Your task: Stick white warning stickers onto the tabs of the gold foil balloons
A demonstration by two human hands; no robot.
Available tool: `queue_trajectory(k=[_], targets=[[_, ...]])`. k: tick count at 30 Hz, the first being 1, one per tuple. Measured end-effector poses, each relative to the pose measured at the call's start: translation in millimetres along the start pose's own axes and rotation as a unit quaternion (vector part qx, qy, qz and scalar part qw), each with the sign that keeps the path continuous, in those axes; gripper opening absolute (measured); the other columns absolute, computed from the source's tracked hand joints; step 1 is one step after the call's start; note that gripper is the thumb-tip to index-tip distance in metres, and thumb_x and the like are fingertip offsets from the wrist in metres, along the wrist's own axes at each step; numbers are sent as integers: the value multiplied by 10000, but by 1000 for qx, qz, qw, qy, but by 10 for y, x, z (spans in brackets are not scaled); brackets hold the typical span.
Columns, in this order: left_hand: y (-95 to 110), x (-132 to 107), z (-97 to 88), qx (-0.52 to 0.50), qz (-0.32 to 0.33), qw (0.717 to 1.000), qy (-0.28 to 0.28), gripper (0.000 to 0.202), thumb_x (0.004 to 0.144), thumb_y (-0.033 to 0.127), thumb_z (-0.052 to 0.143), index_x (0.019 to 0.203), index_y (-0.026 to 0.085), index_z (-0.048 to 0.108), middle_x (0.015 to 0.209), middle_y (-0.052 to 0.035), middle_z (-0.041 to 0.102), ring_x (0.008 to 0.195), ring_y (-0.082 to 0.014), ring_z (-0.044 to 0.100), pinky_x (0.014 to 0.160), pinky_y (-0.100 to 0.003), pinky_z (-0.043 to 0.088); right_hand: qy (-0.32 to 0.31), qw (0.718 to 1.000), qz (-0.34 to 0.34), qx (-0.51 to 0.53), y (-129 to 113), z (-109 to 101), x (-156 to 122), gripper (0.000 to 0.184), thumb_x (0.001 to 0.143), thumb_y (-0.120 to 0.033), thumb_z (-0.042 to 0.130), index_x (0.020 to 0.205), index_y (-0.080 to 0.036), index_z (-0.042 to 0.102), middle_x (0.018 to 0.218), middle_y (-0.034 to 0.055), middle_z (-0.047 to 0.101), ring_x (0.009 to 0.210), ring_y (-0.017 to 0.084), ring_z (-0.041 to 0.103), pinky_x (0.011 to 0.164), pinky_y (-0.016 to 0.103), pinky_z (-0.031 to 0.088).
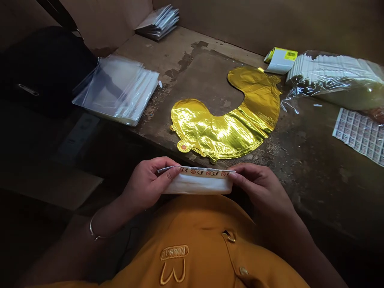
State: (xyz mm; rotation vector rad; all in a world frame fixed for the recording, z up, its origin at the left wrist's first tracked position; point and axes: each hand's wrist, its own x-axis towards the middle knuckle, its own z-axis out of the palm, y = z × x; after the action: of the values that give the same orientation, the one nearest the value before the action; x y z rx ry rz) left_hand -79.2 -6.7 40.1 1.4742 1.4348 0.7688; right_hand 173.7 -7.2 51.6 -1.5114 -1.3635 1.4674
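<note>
In front of my waist, a white folded sheet [198, 185] is stretched level between both hands. Along its top edge runs a strip printed with CE marks and small red round symbols. My left hand [147, 181] pinches the left end between thumb and fingers. At the other end, the thumb and fingers of my right hand [260, 183] grip the sheet's upper corner. Just beyond the hands, a flat gold foil balloon [228, 128] lies curved on the worn dark table [216, 80], creased and shiny, with small tabs on its rim.
Clear plastic sleeves [120, 90] are stacked at the left table edge, beside a black bag [45, 76]. More flat packets [159, 22] lie in the back corner. To the right are a yellow-and-white label roll [281, 61], bagged white sticks [336, 70] and a sticker sheet [360, 134].
</note>
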Motion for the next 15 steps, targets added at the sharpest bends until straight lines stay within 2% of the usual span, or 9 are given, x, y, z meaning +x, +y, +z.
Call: queue_trajectory(k=[6,13,15], targets=[[-50,22,-10,-82,-46,996,10,215,794,382,667,773,172,709,713,4,713,643,-113,605,569,-167,460,75,997,-20,-11,34,8,23,144,789,-346,696,772,-204,714,718,8,667,658,123,572,590,216,449],[-237,35,-40,-77,-55,995,24,267,829,402,615,735,159,671,685,-3,677,635,-123,591,569,-203,478,77,996,-52,-11,71,81,46,89,804,-303,684,795,-219,714,757,-5,691,684,115,598,610,199,463],[-269,26,-62,-40,-55,995,71,258,853,397,586,753,169,652,689,-1,670,648,-135,606,598,-230,499,81,995,-60,-23,85,97,58,90,816,-292,671,799,-214,712,763,-6,692,697,113,606,625,195,470]])
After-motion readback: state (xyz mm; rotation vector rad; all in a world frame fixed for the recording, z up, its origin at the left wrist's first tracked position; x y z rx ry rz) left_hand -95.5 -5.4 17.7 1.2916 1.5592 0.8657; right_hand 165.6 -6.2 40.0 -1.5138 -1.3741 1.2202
